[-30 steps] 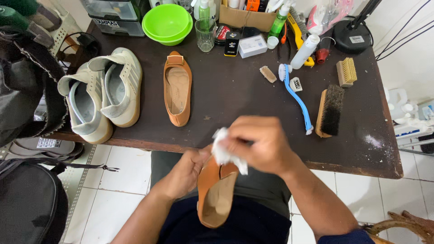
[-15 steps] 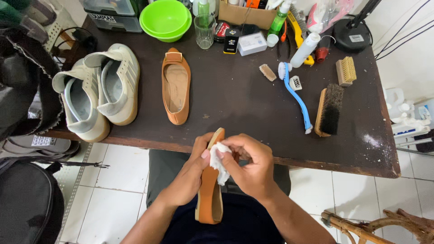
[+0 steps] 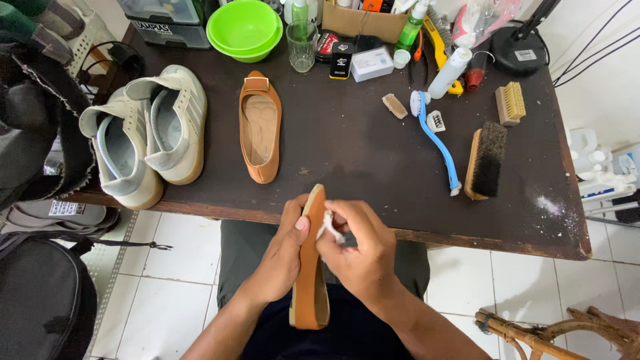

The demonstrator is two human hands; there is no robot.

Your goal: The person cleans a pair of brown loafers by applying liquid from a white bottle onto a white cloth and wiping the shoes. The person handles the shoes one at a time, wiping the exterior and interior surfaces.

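Tan flat shoe (image 3: 311,267), formerly sole-flat in the lap, was turned up on its edge just off the table's (image 3: 373,160) front edge, left hand (image 3: 283,257) gripping its side, right hand (image 3: 357,250) clenching a white cloth (image 3: 328,227) against it—wiping had moved to the side.

Straight up the table from my grip, at the far edge, I see a small white box (image 3: 372,64) lying flat, with a black tin (image 3: 342,61) just left of it. Behind them stands an open brown carton (image 3: 363,20). Right of the carton rises a green bottle (image 3: 408,35) with a white label; further right a white bottle (image 3: 449,72) leans. Far up-left sits a grey crate (image 3: 162,27) bearing a dark label.
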